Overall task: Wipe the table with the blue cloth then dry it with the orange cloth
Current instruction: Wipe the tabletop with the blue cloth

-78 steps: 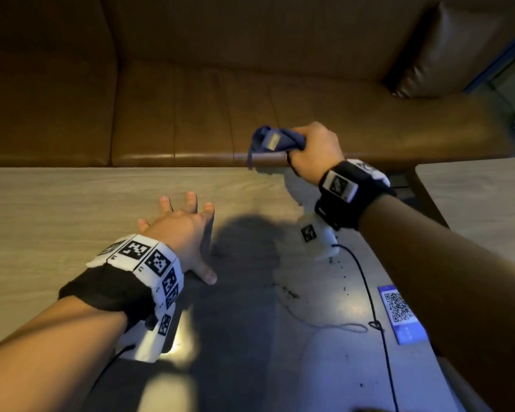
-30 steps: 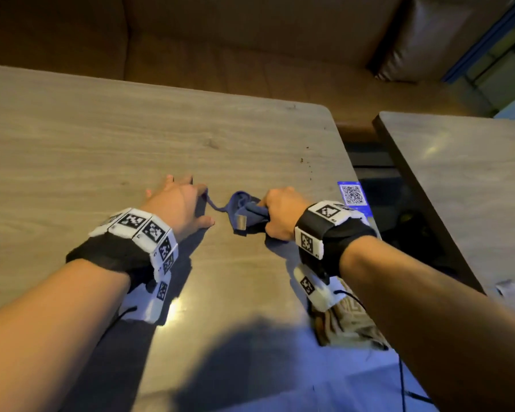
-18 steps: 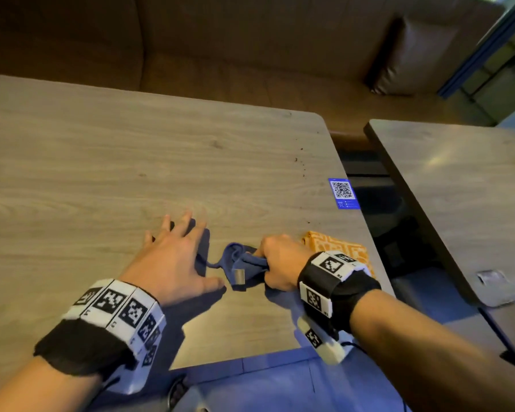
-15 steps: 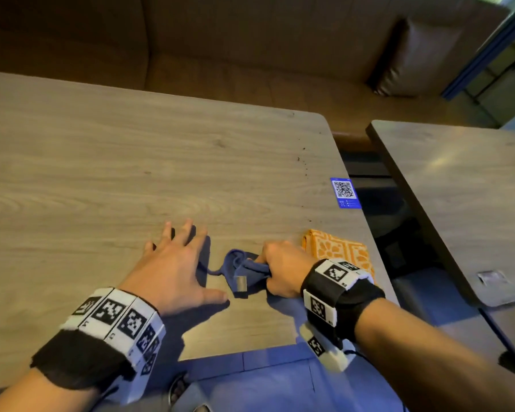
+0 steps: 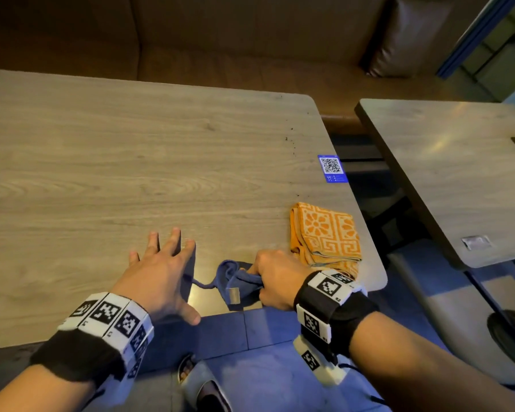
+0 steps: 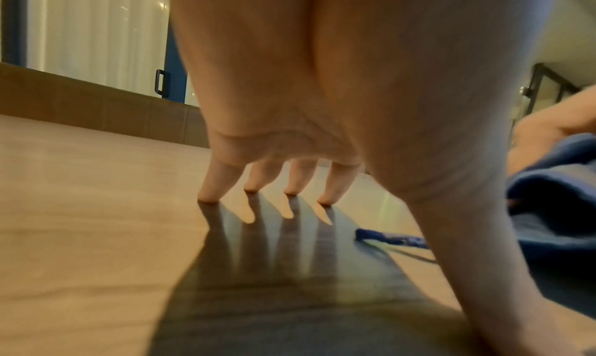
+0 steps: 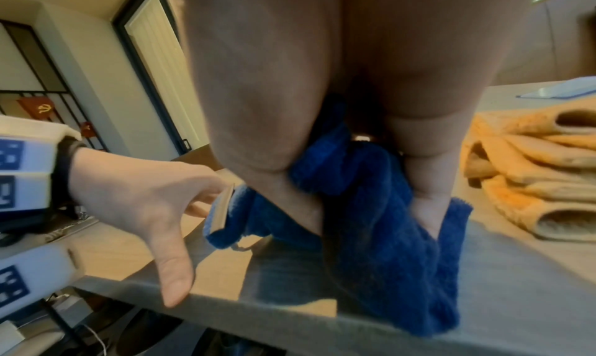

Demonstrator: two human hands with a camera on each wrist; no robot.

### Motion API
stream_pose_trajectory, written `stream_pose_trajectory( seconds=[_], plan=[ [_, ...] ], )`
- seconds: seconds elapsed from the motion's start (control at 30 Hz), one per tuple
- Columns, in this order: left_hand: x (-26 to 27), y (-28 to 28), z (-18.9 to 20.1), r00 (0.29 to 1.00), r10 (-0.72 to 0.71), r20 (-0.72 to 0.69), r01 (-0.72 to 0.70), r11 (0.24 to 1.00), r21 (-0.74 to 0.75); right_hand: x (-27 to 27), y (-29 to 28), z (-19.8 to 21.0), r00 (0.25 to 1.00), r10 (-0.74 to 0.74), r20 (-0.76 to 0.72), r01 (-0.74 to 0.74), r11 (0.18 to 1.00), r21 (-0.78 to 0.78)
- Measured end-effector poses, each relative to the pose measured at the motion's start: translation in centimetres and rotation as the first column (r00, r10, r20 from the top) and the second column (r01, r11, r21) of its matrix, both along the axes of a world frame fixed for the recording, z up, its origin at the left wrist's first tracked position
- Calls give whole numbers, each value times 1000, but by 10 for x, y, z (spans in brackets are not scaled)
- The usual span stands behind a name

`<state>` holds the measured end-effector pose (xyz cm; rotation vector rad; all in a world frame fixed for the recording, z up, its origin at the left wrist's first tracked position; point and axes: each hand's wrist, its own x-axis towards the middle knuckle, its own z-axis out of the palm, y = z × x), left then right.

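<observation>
the fingers (image 6: 211,183) of the left hand (image 5: 158,278) are straight and spread, tips planted on the table (image 5: 116,162) near its front edge, holding nothing. the right hand (image 5: 275,278) is curled tight round the blue cloth (image 5: 235,285), which is bunched into a wad at the table's near edge; the right wrist view shows part of it draped over the lip, and a thin strand of it trails left toward the other hand. the orange cloth (image 5: 327,234) lies folded just beyond the right hand, touching or almost touching it, close to the table's right edge.

judging from this, the wipe looks to be at its near end, with the swap of cloths probably next. the risks are plain: a wad this bunched wipes only a narrow strip, so patches may be missed, and dark specks (image 5: 290,142) remain near the far right, above the qr sticker (image 5: 332,168). the overhanging part could slip off the edge if let go here. a careless right hand could also nudge the orange cloth off the side, or dampen it.
</observation>
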<state>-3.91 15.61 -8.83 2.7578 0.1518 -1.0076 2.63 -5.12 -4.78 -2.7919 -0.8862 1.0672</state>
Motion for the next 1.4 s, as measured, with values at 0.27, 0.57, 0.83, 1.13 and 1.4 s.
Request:
stream_pose_trajectory(
  seconds=[0.27, 0.57, 0.83, 1.13, 1.4],
  plan=[
    [2, -3, 7, 1000, 8, 7, -8, 1000, 19, -37, -20, -15, 997, -72, -9, 72, 997, 40],
    [5, -6, 8, 1000, 5, 4, -5, 1000, 23, -89, -82, -19, 969, -235, -79, 244, 960, 139],
    [6, -2, 2, 1000, -18, 10, 18, 999, 41, 23, 4, 36, 842, -489, 228, 251, 729, 637],
    [7, 0, -6, 998, -60, 32, 58, 996, 62, 53, 71, -49, 941, -204, 272, 184, 978, 96],
    [10, -3, -2, 998, -59, 18, 58, 997, 55, -91, -15, -29, 903, -407, 141, 361, 894, 266]
  ],
)
